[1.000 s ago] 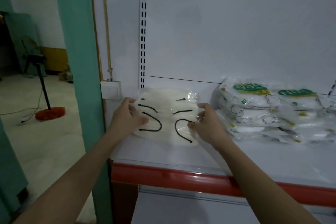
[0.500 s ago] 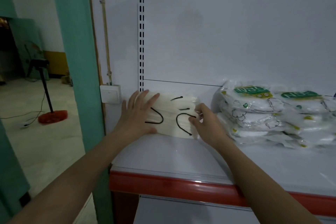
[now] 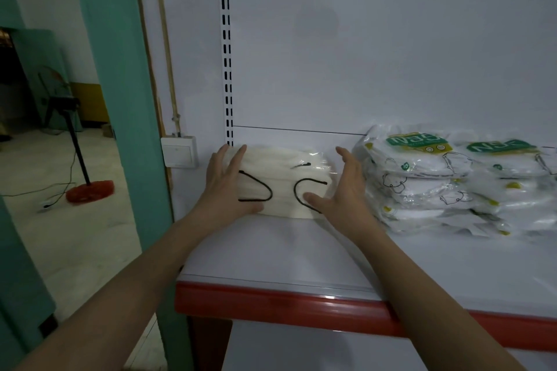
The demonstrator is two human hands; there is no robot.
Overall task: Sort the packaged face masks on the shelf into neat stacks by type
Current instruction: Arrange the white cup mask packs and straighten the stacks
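- Pressing in from both sides, a person's left hand (image 3: 226, 182) and right hand (image 3: 343, 190) flank a stack of clear-wrapped white masks with black ear loops (image 3: 283, 182) at the back left of the white shelf (image 3: 301, 250); the fingers of both are straight, the left flat on the stack, the right thumb touching its front edge.
- At 3 o'clock from that stack, close beside the right hand, sit piles of printed mask packs (image 3: 452, 181) with green-and-yellow headers; the white lettering appears upside down, too blurred to read reliably.
- Red trim (image 3: 301, 304) edges the shelf front.
- At 9 o'clock: a white wall switch (image 3: 179, 151), a teal pillar (image 3: 120, 99), and a black stand on a red base (image 3: 89, 191) on the pale floor.
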